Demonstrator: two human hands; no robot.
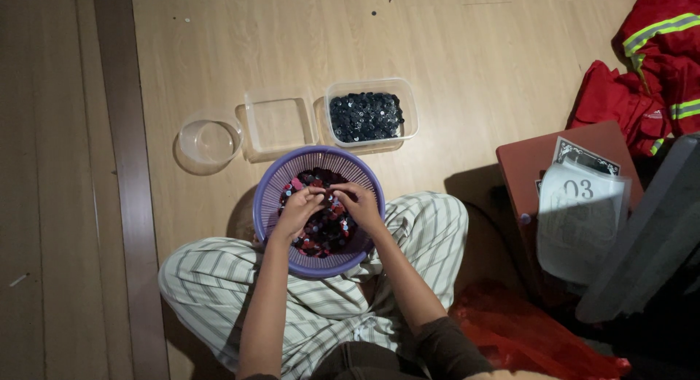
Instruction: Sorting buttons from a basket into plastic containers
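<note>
In the head view, a purple basket of small red and dark caps sits at centre frame between the person's crossed legs on the wooden floor. The left hand and right hand both rest inside it, fingers curled into the caps, though what they pinch cannot be told. Above it lie a round clear tub, an empty square tub and a tub of dark caps.
</note>
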